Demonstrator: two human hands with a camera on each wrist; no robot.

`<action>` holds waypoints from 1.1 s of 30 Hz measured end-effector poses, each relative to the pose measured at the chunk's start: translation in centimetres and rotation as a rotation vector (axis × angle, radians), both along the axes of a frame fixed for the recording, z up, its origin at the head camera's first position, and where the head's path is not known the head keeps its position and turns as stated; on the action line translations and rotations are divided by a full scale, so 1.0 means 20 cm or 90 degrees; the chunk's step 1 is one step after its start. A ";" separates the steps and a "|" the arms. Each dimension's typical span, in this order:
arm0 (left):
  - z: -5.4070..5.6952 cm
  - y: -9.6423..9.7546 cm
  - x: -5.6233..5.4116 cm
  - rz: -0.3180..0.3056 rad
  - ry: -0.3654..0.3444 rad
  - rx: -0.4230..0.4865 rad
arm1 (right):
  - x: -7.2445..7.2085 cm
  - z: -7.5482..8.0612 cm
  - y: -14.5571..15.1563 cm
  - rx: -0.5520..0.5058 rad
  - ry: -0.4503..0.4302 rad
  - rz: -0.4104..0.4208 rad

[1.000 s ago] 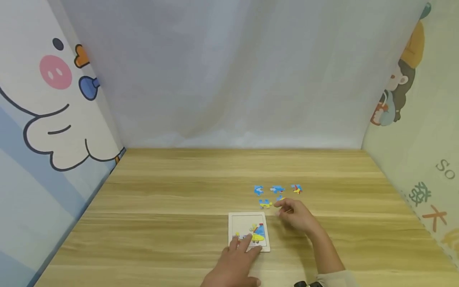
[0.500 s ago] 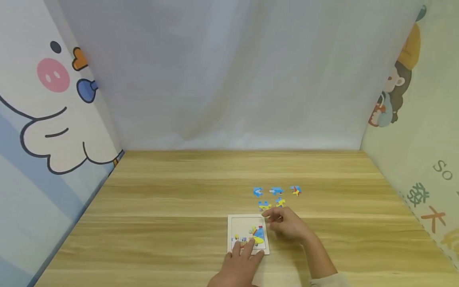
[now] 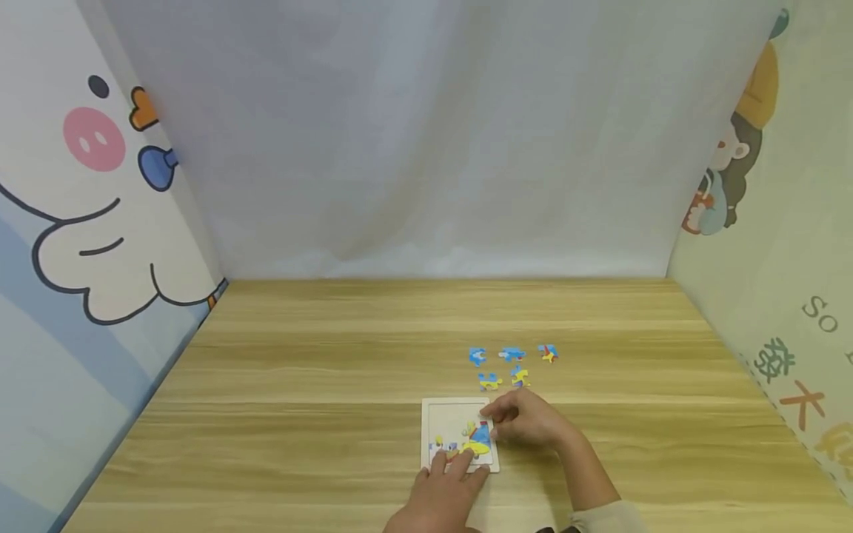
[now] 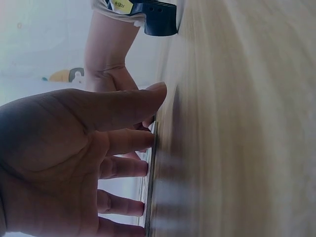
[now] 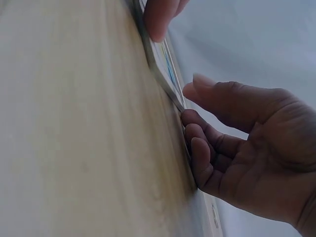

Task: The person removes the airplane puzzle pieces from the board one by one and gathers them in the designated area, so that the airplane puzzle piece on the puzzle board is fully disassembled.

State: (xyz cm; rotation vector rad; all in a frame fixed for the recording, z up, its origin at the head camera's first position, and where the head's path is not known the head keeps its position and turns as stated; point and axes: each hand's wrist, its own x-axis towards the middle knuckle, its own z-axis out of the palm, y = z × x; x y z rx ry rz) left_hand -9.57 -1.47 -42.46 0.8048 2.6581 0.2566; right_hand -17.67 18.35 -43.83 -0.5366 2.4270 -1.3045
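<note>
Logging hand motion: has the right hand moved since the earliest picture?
Yes: the right hand moved left and nearer the camera, from beside the loose pieces to the right edge of the puzzle tray.

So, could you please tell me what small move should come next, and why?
I'd probably press the blue puzzle section gently with the right hand, in case it isn't flush, before fetching a loose piece: that hand is at the right rim of the tray beside it, while the left hand rests on the tray.
</note>
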 end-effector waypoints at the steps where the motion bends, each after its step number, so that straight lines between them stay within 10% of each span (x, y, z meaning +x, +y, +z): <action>1: 0.00 0.00 0.00 -0.001 0.004 0.001 | 0.00 0.00 0.00 0.002 -0.001 0.005; 33: -0.02 0.01 -0.01 0.004 0.007 -0.016 | 0.01 0.01 -0.04 -0.076 -0.017 0.020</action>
